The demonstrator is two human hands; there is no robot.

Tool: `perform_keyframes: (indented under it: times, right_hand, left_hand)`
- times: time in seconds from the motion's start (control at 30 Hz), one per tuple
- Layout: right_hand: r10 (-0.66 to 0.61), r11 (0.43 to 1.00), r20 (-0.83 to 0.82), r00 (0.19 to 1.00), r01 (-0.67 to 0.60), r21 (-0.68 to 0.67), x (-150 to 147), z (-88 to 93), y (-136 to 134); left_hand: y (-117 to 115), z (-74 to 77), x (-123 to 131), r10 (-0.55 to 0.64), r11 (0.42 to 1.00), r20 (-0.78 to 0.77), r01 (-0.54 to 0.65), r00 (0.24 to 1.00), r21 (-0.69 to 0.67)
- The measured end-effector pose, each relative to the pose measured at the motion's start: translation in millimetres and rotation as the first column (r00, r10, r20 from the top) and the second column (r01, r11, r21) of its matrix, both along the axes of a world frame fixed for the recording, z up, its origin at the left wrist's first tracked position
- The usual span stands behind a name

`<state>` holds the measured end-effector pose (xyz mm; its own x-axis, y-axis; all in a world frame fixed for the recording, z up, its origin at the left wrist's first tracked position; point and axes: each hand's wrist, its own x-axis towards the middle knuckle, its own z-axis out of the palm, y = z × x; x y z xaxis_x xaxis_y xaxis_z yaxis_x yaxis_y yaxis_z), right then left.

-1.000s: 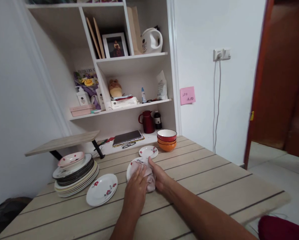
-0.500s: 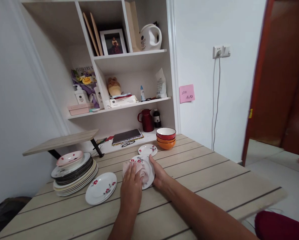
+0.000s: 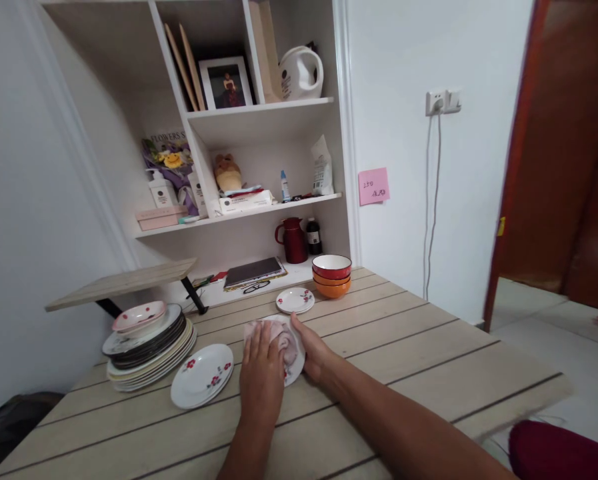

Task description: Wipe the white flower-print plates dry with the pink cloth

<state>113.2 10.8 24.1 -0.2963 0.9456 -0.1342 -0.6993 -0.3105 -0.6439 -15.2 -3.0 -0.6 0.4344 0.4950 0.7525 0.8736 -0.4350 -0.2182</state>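
My left hand (image 3: 261, 365) lies on a crumpled pink cloth (image 3: 285, 343) and presses it onto a small white plate with red flowers (image 3: 295, 367) on the wooden table (image 3: 403, 353). My right hand (image 3: 313, 349) grips that plate's right rim, thumb on top. A second flowered plate (image 3: 202, 375) lies just to the left, and a third small one (image 3: 295, 301) lies behind.
A tall stack of plates topped by a pink dish (image 3: 146, 340) stands at the table's left. Stacked red and orange bowls (image 3: 332, 275) sit at the back. Shelves (image 3: 259, 110) with a kettle, a jug and bottles stand behind. A doorway opens on the right.
My left hand has slid the cloth leftward across the plate, from its right side to its left. My right hand stays on the rim.
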Motion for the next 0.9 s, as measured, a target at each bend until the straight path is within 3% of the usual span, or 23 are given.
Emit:
perform_keyframes:
  times: [0.2, 0.4, 0.63, 0.9]
  right_hand:
    - [0.013, 1.000, -0.062, 0.998, -0.014, -0.013, 10, -2.4, 5]
    - [0.079, 0.996, 0.033, 0.996, -0.078, -0.044, 12, -8.1, 5]
    - [0.015, 1.000, -0.016, 1.000, -0.015, 0.005, 4, -0.5, 0]
    - [0.035, 0.999, -0.084, 0.996, -0.038, -0.037, 18, -5.5, 7]
  left_hand:
    - [-4, -5.6, 1, -0.090, 0.994, -0.029, 0.088, 0.996, -0.064]
    - [-9, -1.9, 6, -0.242, 0.965, -0.030, 0.237, 0.970, -0.114]
    - [-6, -0.6, 1, -0.068, 0.994, 0.065, 0.073, 0.996, -0.080]
    - [-16, -6.4, 11, -0.178, 0.970, 0.001, 0.176, 0.984, -0.170]
